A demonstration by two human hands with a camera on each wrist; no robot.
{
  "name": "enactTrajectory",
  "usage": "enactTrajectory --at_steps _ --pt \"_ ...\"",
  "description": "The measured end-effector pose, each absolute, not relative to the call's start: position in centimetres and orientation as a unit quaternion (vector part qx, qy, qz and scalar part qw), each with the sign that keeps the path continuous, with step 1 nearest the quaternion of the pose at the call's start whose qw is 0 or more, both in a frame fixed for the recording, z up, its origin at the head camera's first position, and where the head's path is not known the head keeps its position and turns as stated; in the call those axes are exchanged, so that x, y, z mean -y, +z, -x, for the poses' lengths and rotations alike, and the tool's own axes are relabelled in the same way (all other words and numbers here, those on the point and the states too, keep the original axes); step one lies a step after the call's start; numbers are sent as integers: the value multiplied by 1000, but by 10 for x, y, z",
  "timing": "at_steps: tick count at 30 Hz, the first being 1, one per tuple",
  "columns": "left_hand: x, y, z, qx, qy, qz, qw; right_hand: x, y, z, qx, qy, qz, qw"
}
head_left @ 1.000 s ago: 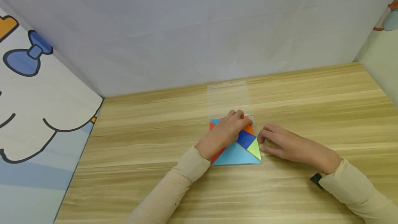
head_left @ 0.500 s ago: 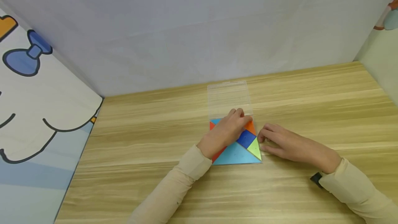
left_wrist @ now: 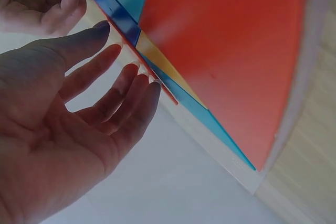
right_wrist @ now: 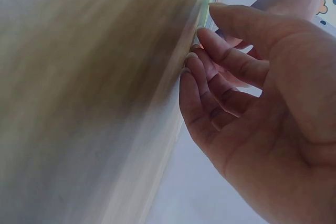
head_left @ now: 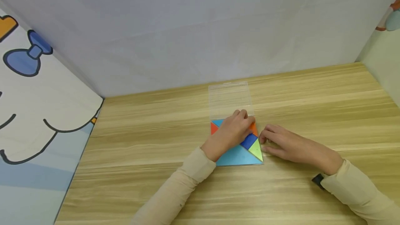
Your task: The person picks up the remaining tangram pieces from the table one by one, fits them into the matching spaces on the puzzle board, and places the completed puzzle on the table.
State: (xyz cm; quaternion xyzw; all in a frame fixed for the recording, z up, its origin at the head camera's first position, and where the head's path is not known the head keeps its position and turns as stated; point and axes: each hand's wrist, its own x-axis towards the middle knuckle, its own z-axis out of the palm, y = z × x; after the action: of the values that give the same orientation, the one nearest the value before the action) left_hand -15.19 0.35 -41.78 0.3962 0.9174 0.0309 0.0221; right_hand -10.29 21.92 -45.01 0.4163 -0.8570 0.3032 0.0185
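A tangram set of coloured flat pieces lies in a clear plastic case on the table. My left hand (head_left: 229,133) is over its upper part, fingertips and thumb at the orange piece (head_left: 255,130), which looks slightly raised above its neighbours in the left wrist view. Around it are a dark blue piece (head_left: 249,142), a light green triangle (head_left: 256,149), a large light blue triangle (head_left: 237,156) and a large red triangle (left_wrist: 226,51), partly hidden in the head view. My right hand (head_left: 289,145) rests on the table, fingers bent, tips beside the case's right edge.
The case's clear lid (head_left: 230,98) lies folded back behind the tangram. A pale cloth wall (head_left: 218,34) stands along the far table edge. On the left is a cartoon-printed panel (head_left: 40,114). Bare wooden table (head_left: 140,141) extends on both sides.
My left hand has shifted slightly right, its thumb moving down over the orange piece toward the dark blue one. More of the upper-left pieces shows. My right hand has stayed in place.
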Motion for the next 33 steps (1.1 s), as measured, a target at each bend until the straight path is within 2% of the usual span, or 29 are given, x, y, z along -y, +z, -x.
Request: enactTrajectory --at_steps 9,33 --pt "-3 -419 151 -924 45 -379 1 -218 -450 103 853 304 -423 29" --pt "26 -421 146 -930 113 -350 9 -219 -448 101 858 305 -414 16"
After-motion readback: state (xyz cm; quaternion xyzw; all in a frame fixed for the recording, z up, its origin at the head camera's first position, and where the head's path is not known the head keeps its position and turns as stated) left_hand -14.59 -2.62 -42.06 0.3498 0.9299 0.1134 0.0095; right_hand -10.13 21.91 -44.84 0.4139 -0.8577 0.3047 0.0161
